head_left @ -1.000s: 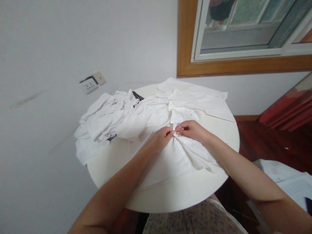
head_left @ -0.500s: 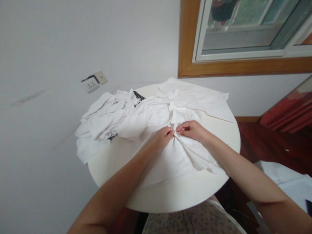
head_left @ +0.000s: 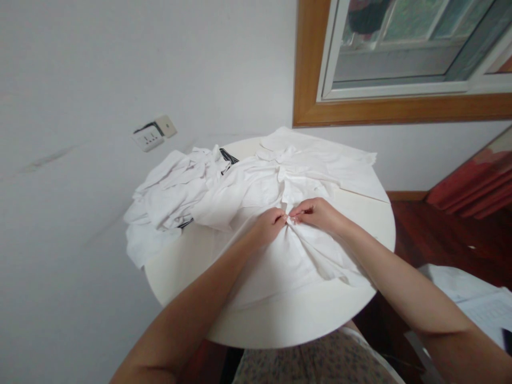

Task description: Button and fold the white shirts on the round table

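Pinching the white garment (head_left: 292, 269) with our left hand (head_left: 271, 225) and right hand (head_left: 318, 213) close together, we had it on the round table (head_left: 280, 332) beside crumpled white cloth (head_left: 172, 186).

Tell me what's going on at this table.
A person's left hand and right hand meet at a white garment, pinching its cloth between their fingertips. The garment lies spread and wrinkled on a round white table. On the person's left, a heap of white cloth partly overhangs the table's edge.
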A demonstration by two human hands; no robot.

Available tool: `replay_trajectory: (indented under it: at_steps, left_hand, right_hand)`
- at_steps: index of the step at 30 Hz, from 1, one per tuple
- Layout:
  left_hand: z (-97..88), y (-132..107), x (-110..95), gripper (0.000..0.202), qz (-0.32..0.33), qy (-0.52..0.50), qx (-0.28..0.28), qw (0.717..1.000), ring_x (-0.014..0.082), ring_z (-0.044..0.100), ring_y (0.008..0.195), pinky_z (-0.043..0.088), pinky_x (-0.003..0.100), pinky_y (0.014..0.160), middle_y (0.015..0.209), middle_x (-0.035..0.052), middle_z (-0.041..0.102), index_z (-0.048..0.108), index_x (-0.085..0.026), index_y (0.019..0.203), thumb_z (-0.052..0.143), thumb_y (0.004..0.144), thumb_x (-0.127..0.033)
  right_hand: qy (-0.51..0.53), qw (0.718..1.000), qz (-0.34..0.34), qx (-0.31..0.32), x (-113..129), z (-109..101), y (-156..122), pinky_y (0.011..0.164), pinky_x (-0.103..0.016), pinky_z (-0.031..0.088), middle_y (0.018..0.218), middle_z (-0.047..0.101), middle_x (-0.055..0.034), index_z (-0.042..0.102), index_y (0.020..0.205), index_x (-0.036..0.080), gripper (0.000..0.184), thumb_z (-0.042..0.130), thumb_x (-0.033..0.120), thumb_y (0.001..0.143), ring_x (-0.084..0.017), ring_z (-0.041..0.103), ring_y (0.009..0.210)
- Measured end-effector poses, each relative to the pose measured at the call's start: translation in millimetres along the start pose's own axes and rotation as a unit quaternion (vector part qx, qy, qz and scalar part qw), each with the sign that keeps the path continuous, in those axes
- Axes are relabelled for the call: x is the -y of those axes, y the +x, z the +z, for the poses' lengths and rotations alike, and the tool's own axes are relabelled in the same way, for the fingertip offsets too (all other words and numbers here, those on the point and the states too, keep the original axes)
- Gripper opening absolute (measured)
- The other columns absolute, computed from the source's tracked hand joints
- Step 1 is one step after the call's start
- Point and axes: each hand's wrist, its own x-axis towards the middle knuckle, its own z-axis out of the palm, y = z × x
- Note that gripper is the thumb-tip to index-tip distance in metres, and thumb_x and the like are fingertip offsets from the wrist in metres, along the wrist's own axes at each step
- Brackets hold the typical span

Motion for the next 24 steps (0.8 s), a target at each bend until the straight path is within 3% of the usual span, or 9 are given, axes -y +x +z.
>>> replay_trajectory:
  at_steps: [11,24]
  left_hand:
    - [5.1,-1,2,0.019,-0.006,0.022,-0.021,1.000,0.0140,0.052,0.074,0.041,0.025,0.069,0.073,-0.0004,0.057,0.054,-0.019,0.072,0.043,0.087,-0.022]
    - [7.5,-3,2,0.022,0.018,0.152,-0.032,0.988,0.0183,0.053,0.077,0.042,0.030,0.075,0.075,0.0038,0.057,0.051,-0.020,0.070,0.041,0.088,-0.015]
  right_hand:
    - [0.012,1.000,-0.020,0.006,-7,5,5,0.067,-0.027,0.050,0.078,0.072,-0.0059,0.075,0.086,0.015,0.028,0.071,0.038,0.071,-0.016,0.064,0.071]
    - [-0.137,0.987,-0.082,-0.026,3,16,2,0.063,-0.022,0.042,0.073,0.064,-0.0019,0.070,0.079,0.017,0.010,0.063,0.023,0.078,-0.012,0.056,0.066]
